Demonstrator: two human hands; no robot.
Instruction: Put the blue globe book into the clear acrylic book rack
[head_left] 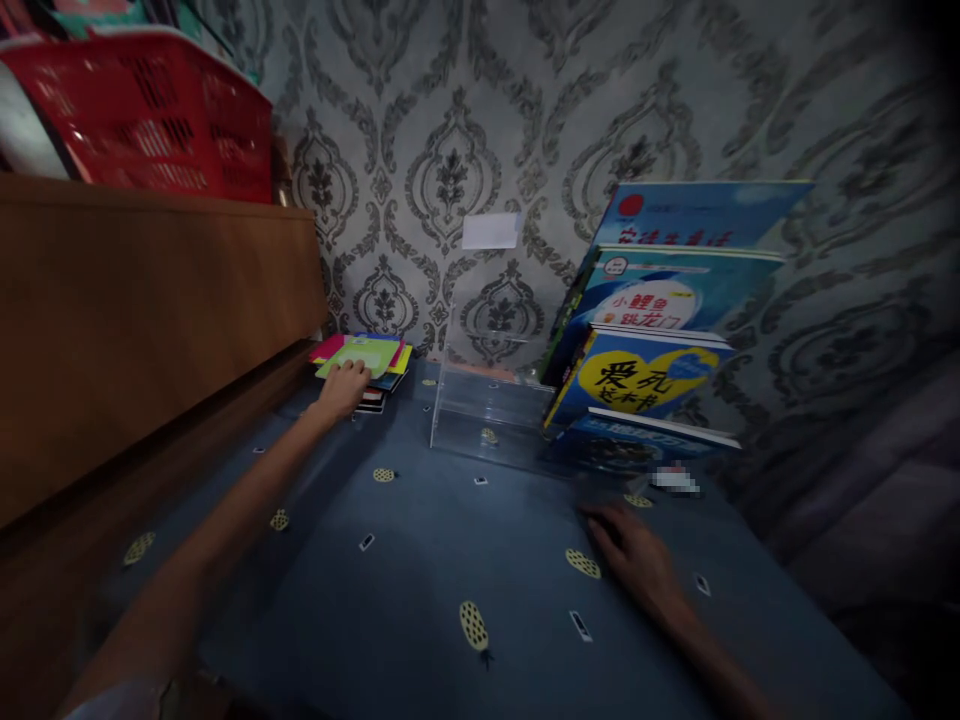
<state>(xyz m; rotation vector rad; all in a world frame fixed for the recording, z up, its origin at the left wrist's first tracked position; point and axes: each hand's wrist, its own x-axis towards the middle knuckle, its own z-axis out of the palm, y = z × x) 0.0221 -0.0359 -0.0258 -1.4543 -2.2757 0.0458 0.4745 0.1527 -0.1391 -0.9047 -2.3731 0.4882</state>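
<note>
Nearest the camera lies the blue tablecloth printed with small yellow pineapples (420, 600), which covers the whole work surface. On it, low at the right, the right hand (634, 560) rests palm down with its fingers loosely spread and nothing in them. Just beyond that hand stands a clear acrylic tiered display rack (487, 415); its right half carries four glossy children's books with blue and yellow covers (652, 320), stepped one behind another and leaning back toward the wall, while its left half shows bare clear plastic.

At the far left corner of the cloth the left arm stretches forward, and the left hand (343, 388) lies on top of a low flat stack of thin colourful booklets (369, 362), the topmost one green. Its fingers press down on the near edge of the stack; whether they curl round a booklet I cannot tell. That stack sits against the grey damask-patterned wallpaper (450, 150), beside a brown wooden cabinet side (150, 310). A red plastic basket (157, 115) stands on top of the cabinet
</note>
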